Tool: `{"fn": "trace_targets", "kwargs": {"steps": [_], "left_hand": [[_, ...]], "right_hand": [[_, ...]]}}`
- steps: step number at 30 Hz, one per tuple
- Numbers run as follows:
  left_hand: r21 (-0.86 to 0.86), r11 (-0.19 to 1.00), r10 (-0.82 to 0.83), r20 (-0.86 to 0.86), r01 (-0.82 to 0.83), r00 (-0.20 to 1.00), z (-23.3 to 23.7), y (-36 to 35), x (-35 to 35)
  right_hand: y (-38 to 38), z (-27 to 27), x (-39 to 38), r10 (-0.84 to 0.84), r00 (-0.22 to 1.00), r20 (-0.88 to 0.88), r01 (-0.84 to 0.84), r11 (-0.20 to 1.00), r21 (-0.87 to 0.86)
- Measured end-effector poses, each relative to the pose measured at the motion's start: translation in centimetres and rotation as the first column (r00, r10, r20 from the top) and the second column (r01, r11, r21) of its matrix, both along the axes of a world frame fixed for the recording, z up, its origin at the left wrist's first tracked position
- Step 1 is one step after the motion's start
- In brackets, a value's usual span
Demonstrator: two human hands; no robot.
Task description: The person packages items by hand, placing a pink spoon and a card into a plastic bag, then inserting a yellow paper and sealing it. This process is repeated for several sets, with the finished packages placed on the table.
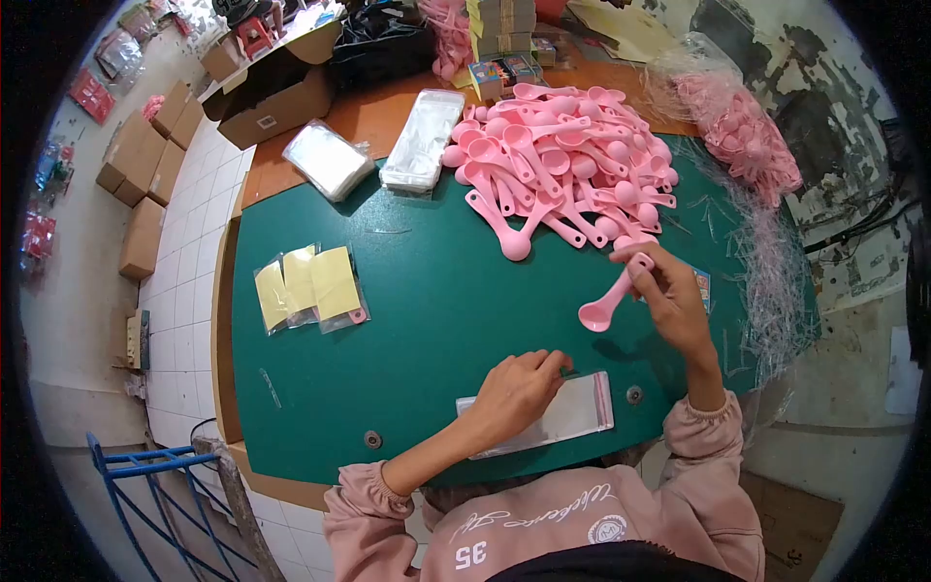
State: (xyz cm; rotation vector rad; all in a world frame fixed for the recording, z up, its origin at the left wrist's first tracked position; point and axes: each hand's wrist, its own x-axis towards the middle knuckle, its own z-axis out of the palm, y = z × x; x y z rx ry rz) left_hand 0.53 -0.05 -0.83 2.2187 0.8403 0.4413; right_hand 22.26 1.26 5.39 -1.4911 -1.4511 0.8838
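Observation:
A pink spoon (603, 308) hangs bowl down from my right hand (669, 299), its handle end pinched between thumb and fingers. Beneath that hand, a small colourful card (702, 283) partly shows. My left hand (519, 390) rests over clear plastic bags (577, 409) near the table's front edge, its fingers curled; whether they grip anything is hidden. A big heap of pink spoons (553, 155) lies beyond my right hand. Several packed bags with yellow cards (335, 283) overlap on the left of the green table top (427, 301).
Two stacks of clear bags (330, 160) (423, 141) lie at the back edge. Behind them stand an open cardboard box (276, 107) and a black bag (383, 44). Plastic strips (771, 291) hang along the right side. A blue metal frame (155, 461) stands at lower left.

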Motion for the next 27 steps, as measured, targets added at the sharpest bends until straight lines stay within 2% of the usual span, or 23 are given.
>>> {"fn": "trace_targets", "kwargs": {"steps": [3, 6, 10, 13, 15, 16, 18, 19, 21, 27], "left_hand": [[0.1, 0.995, -0.011, 0.043, 0.006, 0.999, 0.8, -0.1, 0.1], [0.055, 0.995, -0.086, 0.018, 0.085, 0.996, -0.2, -0.1, 0.1], [0.049, 0.997, -0.069, 0.061, 0.066, 0.996, -0.2, 0.1, 0.0], [-0.05, 0.998, -0.028, -0.026, 0.027, 0.999, 0.8, 0.3, -0.5], [-0.251, 0.968, 0.031, 0.191, 0.018, 0.981, 0.9, 0.9, -1.0], [-0.251, 0.968, 0.032, 0.191, 0.017, 0.981, 0.8, 1.1, -1.2], [-0.611, 0.789, 0.224, 0.388, 0.068, 0.894, 0.2, 1.5, -1.5], [-0.609, 0.79, 0.223, 0.389, 0.068, 0.894, 0.3, 1.9, -1.8], [-0.767, 0.615, 0.307, 0.445, 0.181, 0.841, 0.4, 2.6, -2.0], [-0.831, 0.542, 0.403, 0.389, 0.127, 0.828, 0.8, 3.1, -2.0]], "right_hand": [[-1.0, -0.2, 0.0, -0.003, 0.998, -0.067, 0.004, 1.0, 0.002], [-1.5, -0.1, -0.1, -0.016, 0.998, -0.055, 0.016, 1.0, 0.001], [-2.0, 0.2, -0.4, -0.028, 0.997, -0.072, 0.025, 0.999, -0.037], [-2.6, 0.2, -0.7, -0.086, 0.993, -0.087, 0.086, 0.996, 0.002], [-3.1, 0.2, -0.8, -0.153, 0.988, -0.022, 0.155, 0.984, 0.091], [-3.3, 0.1, -0.8, -0.153, 0.988, -0.023, 0.154, 0.984, 0.091], [-3.8, -0.2, -0.9, -0.202, 0.979, -0.016, 0.202, 0.972, 0.119], [-4.0, -0.3, -1.1, -0.203, 0.979, -0.016, 0.203, 0.972, 0.121], [-4.2, -0.5, -1.6, -0.233, 0.968, -0.096, 0.244, 0.961, 0.129], [-4.0, -1.1, -2.8, -0.284, 0.937, -0.205, 0.324, 0.925, 0.199]]}}
